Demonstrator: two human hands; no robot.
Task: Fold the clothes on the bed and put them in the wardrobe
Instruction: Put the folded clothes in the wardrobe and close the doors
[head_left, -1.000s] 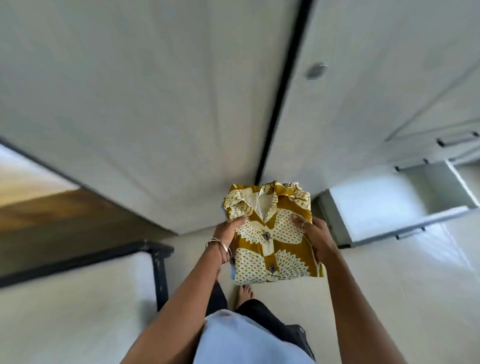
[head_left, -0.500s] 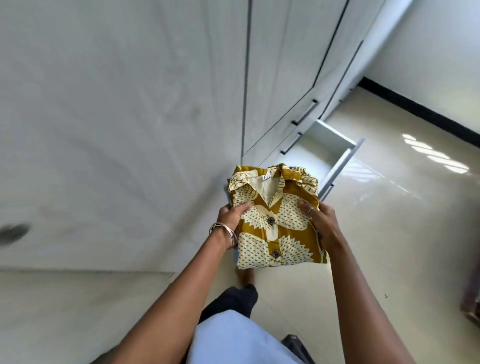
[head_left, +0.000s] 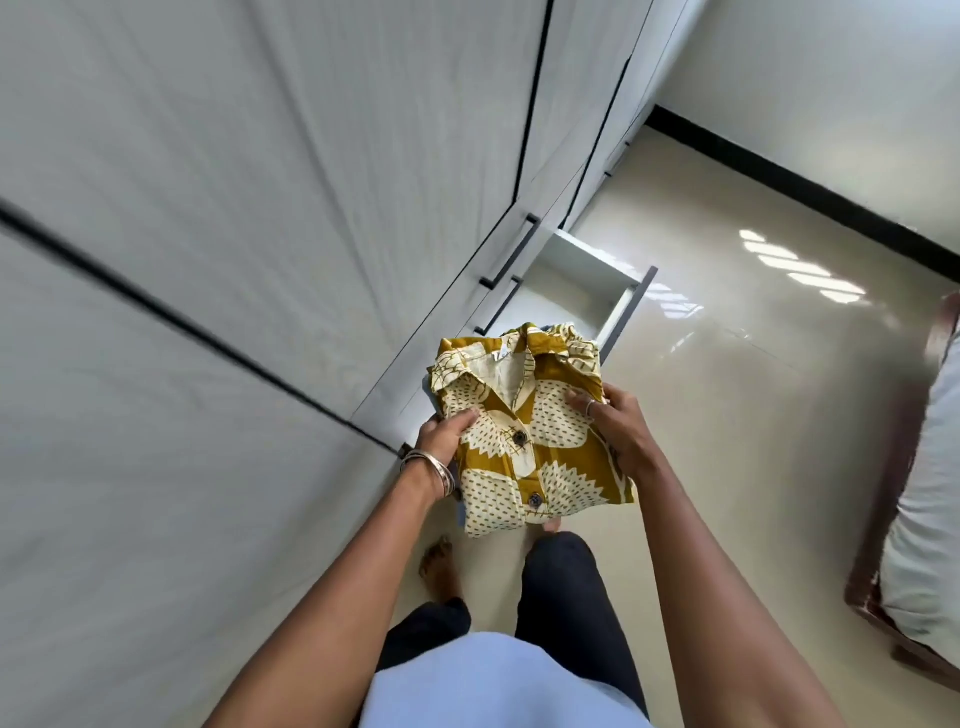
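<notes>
A folded mustard-and-cream patterned shirt (head_left: 524, 431) with dark buttons is held flat in front of me, collar pointing away. My left hand (head_left: 441, 431) grips its left edge, thumb on top and fingers underneath. My right hand (head_left: 610, 423) grips the right edge the same way. The white wardrobe (head_left: 260, 208) fills the left side of the view. Its low drawer (head_left: 587, 280) stands pulled out just beyond the shirt, and what I see of its inside is empty.
Closed wardrobe doors with dark handles (head_left: 511, 252) run along the left. Glossy beige floor tiles (head_left: 727, 389) spread to the right. A bed (head_left: 930, 493) with a white mattress and wooden frame sits at the right edge. My bare feet (head_left: 439, 566) stand below the shirt.
My view has swung right along the wardrobe, and the open drawer now lies straight ahead of the shirt. Both hands keep the same hold. The bed has come into view at right.
</notes>
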